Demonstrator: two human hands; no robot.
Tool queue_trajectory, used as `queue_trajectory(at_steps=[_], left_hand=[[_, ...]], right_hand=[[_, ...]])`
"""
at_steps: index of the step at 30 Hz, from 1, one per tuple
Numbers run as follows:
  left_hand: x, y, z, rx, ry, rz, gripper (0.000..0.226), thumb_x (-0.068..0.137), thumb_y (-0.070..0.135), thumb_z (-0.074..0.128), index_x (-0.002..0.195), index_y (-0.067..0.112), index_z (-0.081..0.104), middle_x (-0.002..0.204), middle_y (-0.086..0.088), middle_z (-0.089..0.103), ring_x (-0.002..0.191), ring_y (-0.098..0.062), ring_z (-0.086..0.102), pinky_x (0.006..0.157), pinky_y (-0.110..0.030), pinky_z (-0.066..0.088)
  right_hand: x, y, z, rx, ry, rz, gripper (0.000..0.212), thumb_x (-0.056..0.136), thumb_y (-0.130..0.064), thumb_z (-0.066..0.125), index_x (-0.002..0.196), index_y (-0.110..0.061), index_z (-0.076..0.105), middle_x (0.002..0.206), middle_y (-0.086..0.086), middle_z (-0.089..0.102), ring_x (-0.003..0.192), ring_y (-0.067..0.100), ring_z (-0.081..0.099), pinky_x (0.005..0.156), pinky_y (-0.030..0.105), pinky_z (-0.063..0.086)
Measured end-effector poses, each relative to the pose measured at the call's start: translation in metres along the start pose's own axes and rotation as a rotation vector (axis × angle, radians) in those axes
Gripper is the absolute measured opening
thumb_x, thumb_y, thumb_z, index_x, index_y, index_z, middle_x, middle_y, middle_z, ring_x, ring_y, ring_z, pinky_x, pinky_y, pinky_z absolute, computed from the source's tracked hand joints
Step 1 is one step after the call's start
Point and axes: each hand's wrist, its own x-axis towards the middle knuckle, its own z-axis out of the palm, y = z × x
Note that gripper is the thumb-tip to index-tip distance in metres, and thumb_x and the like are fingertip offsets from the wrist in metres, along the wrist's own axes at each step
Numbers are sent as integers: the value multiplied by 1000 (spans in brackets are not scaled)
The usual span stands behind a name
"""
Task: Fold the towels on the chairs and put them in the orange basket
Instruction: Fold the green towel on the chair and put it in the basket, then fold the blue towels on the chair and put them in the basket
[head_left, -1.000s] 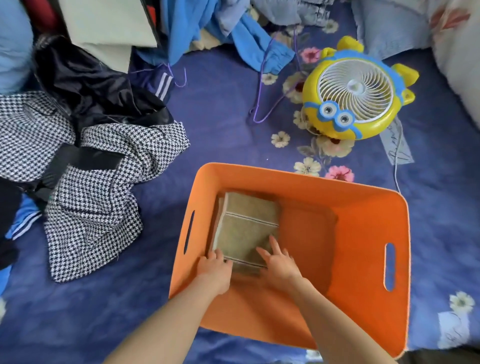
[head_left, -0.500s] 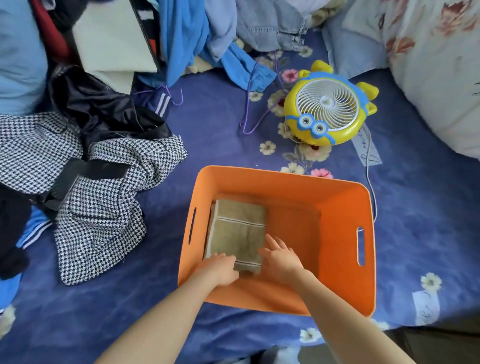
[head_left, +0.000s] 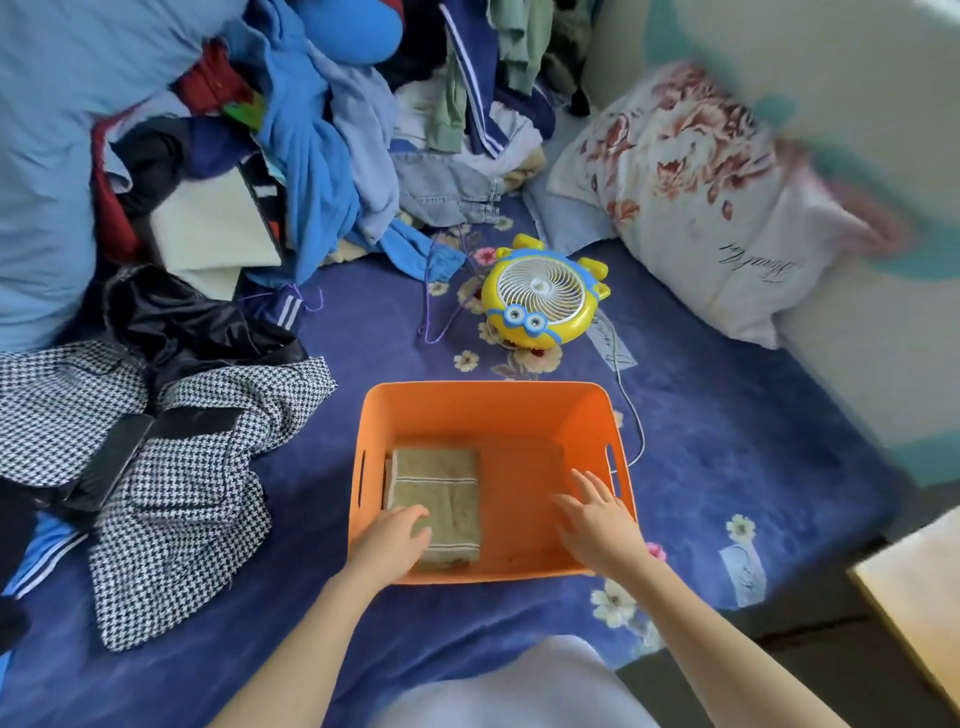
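Bed with dark blue flowered sheet (head_left: 727, 415) fills the view; pale wall (head_left: 857, 364) at right, blurred. Heap of mixed clothes (head_left: 322, 156) piled along the far-left side, with a black-and-white houndstooth garment (head_left: 171, 499) spread in front. Flowered white pillow (head_left: 691, 197) against the wall. Orange plastic basket (head_left: 483, 410) sits on the sheet, centre. Round yellow-and-blue fan (head_left: 540, 301) lies just beyond it. Folded olive-brown towel (head_left: 441, 483) lies flat in the basket's left half. Left hand (head_left: 389, 540): fingers curled on the towel's near edge, holding it. Right hand (head_left: 597, 519): fingers spread straight over the basket's right half, holding nothing.
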Motion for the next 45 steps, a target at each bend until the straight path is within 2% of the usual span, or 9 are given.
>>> queue_trajectory(at_steps=[5, 12, 16, 21, 26, 29, 33, 38, 45], left_hand=[[-3, 23, -12, -69, 73, 35, 36, 97, 28, 41, 130, 17, 48, 131, -3, 54, 106, -19, 58, 87, -28, 43], [-3, 74, -10, -20, 74, 169, 33, 94, 26, 47, 124, 14, 55, 129, -5, 57, 117, -21, 53, 99, -32, 42], [-12, 131, 10, -8, 84, 257, 30, 93, 24, 50, 119, 11, 59, 123, -7, 60, 112, -23, 56, 93, -28, 42], [-38, 204, 64, 65, 52, 379, 29, 94, 25, 49, 119, 15, 59, 123, -5, 61, 113, -22, 56, 95, -30, 43], [-72, 275, 141, 74, -79, 488, 28, 91, 19, 51, 115, 8, 61, 117, -9, 65, 109, -25, 59, 92, -29, 44], [-95, 321, 194, 122, -162, 582, 21, 91, 17, 51, 105, 8, 64, 108, -13, 68, 101, -28, 61, 83, -30, 44], [-133, 385, 256, 231, -308, 776, 25, 94, 22, 48, 114, 13, 60, 116, -6, 64, 104, -19, 58, 85, -26, 44], [-193, 463, 332, 405, -495, 1032, 34, 97, 28, 46, 127, 14, 54, 126, -3, 59, 113, -19, 56, 89, -24, 43], [-261, 505, 433, 639, -789, 1246, 33, 98, 28, 43, 128, 16, 52, 130, -1, 56, 115, -16, 54, 94, -24, 43]], right_hand=[[-33, 9, -7, 26, 37, 50, 43, 95, -28, 43, 138, -27, 42, 156, 6, 14, 145, 24, 8, 111, 40, 29], [-75, 44, -28, 26, 132, 146, 50, 94, -27, 44, 142, -30, 32, 157, 4, 10, 145, 24, 5, 111, 39, 25], [-121, 83, -31, 29, 178, 217, 55, 95, -26, 43, 146, -30, 23, 158, 5, 4, 146, 22, 2, 111, 35, 23], [-201, 140, -14, 59, 228, 339, 55, 94, -27, 44, 146, -29, 24, 158, 2, 6, 146, 22, 4, 113, 36, 20], [-303, 203, 9, 108, 256, 508, 55, 95, -30, 42, 147, -28, 22, 158, 3, 8, 146, 22, 5, 113, 35, 19], [-377, 232, 34, 171, 277, 677, 54, 96, -30, 41, 147, -26, 22, 157, 3, 12, 145, 23, 7, 113, 38, 22], [-475, 246, 83, 294, 336, 943, 52, 97, -32, 40, 147, -25, 25, 156, 2, 14, 145, 22, 8, 115, 37, 21], [-573, 230, 150, 444, 353, 1279, 52, 95, -33, 41, 145, -25, 28, 155, 3, 19, 144, 18, 12, 112, 34, 25], [-644, 193, 198, 646, 372, 1637, 50, 95, -32, 42, 143, -27, 30, 155, 0, 20, 144, 19, 12, 114, 36, 21]])
